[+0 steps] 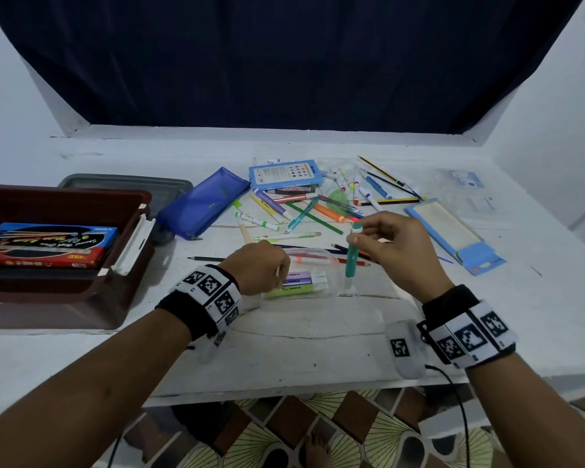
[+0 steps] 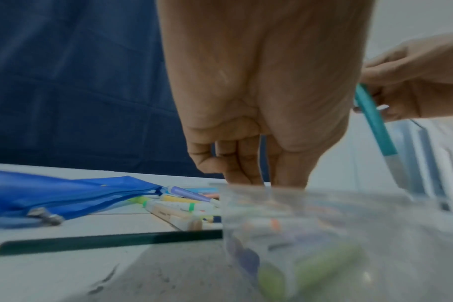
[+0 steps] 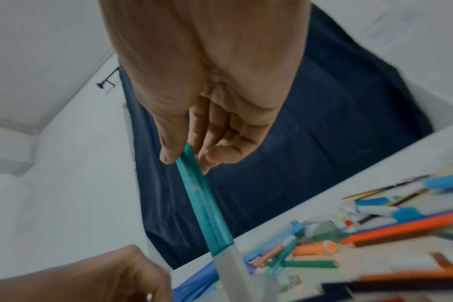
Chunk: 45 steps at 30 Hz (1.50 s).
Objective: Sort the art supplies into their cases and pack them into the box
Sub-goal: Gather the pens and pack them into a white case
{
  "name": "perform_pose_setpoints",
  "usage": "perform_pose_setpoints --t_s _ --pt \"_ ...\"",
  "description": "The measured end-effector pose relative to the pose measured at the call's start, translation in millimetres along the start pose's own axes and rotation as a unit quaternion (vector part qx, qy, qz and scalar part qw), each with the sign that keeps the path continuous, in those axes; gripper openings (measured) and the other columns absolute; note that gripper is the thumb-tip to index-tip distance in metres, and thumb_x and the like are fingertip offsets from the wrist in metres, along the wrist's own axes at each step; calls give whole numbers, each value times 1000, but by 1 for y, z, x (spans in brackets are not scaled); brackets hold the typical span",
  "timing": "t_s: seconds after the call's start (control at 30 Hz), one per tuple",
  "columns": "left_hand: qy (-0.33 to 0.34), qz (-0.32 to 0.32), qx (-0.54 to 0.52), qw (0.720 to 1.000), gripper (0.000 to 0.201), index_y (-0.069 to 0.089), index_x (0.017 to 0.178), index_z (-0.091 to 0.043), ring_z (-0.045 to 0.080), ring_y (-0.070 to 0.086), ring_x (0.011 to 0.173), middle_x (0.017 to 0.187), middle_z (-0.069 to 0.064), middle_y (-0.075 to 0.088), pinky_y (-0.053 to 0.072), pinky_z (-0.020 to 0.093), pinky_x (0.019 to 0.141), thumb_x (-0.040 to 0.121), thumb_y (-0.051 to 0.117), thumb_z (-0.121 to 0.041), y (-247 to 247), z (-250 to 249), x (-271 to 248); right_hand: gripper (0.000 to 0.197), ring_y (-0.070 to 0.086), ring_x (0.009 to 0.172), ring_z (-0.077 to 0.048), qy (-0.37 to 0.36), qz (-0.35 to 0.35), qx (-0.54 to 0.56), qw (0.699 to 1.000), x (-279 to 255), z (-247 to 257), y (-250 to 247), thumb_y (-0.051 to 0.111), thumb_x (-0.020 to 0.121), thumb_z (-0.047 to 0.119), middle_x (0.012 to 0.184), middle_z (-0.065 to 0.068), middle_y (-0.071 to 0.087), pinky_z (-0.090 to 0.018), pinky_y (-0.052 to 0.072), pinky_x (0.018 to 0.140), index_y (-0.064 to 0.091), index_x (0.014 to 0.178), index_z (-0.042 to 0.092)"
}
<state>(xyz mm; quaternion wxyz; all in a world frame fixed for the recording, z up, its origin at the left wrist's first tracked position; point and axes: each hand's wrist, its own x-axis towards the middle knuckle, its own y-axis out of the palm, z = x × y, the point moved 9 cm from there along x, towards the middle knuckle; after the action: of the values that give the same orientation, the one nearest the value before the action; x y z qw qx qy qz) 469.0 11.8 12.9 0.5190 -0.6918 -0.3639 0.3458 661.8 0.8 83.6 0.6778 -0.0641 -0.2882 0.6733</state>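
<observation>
head alone shows box [image 1: 81,298]; wrist views miss it.

We read little here. Blue card pack [image 1: 285,174] at back of table: small upside-down word at its right edge, letters too small to be sure of. Dark flat packs [image 1: 44,246] in brown box [image 1: 92,298]: slanted script and a small red-strip word, both illegible. Wrist bands [image 1: 213,292] carry black-and-white square code marks, no letters. Marker labels in clear case [image 1: 304,282]: unreadable.
</observation>
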Motion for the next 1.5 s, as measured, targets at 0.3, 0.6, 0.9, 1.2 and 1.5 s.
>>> perform_pose_setpoints --t_s 0.3,0.6,0.9,1.2,1.5 --pt "-169 -104 -143 970 19 64 102 -24 14 58 83 87 -5 62 42 26 73 85 68 -33 -15 81 -29 16 57 75 -8 -146 220 -145 954 20 80 86 76 81 34 79 12 61 -23 47 66 66 89 24" --pt "-189 -94 -241 947 18 73 94 -11 5 63 56 72 2 71 51 23 65 84 73 -26 -4 80 -35 30 46 66 -11 -114 424 -333 834 13 37 169 80 78 31 73 8 48 -26 35 56 54 79 16" --pt "-177 -76 -255 948 18 74 94 -7 13 69 64 73 5 73 49 18 64 84 73 -22 -3 80 -33 10 66 64 -26 -129 518 -388 752 -4 16 204 66 83 10 76 -11 72 -21 44 55 74 82 4" --pt "-188 -62 -283 939 17 74 91 -7 10 68 61 63 -4 68 43 14 57 83 74 -22 1 84 -32 13 59 58 -22 -144 545 -422 710 -1 19 207 70 83 20 68 -4 69 -27 49 59 74 77 10" --pt "-181 -58 -275 942 20 74 94 -6 15 70 69 76 6 73 53 25 72 81 76 -21 -1 83 -30 30 41 52 -11 -170 555 -485 654 -6 19 216 67 89 24 57 4 47 -27 44 64 56 64 12"
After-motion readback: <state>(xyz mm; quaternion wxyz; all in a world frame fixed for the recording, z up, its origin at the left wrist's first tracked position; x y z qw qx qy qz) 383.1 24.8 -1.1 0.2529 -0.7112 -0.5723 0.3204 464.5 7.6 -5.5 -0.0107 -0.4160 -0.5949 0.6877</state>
